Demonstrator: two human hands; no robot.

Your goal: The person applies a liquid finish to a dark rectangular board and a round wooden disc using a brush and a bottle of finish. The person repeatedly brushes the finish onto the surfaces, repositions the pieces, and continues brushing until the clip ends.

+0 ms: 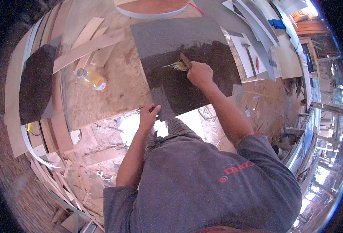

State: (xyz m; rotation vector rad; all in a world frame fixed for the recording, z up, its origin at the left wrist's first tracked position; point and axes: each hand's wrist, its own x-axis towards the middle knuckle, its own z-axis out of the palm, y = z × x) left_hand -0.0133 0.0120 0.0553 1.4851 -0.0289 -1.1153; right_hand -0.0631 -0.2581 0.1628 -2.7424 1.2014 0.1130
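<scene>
On a wooden counter (121, 83), gripping a brush (181, 66) with the right hand (200, 73) over a dark sheet (187, 91), pinching its seven-o'clock corner with the left hand (149, 113).

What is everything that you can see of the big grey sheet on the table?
The sheet lies flat on the table, four-sided, its material unclear. The far part is grey; a dark brown coating with a ragged edge covers much of the rest, leaving grey patches at the near corners. The left hand is at its near left corner, perhaps touching; the right hand holds a brush at the coated part.
</scene>
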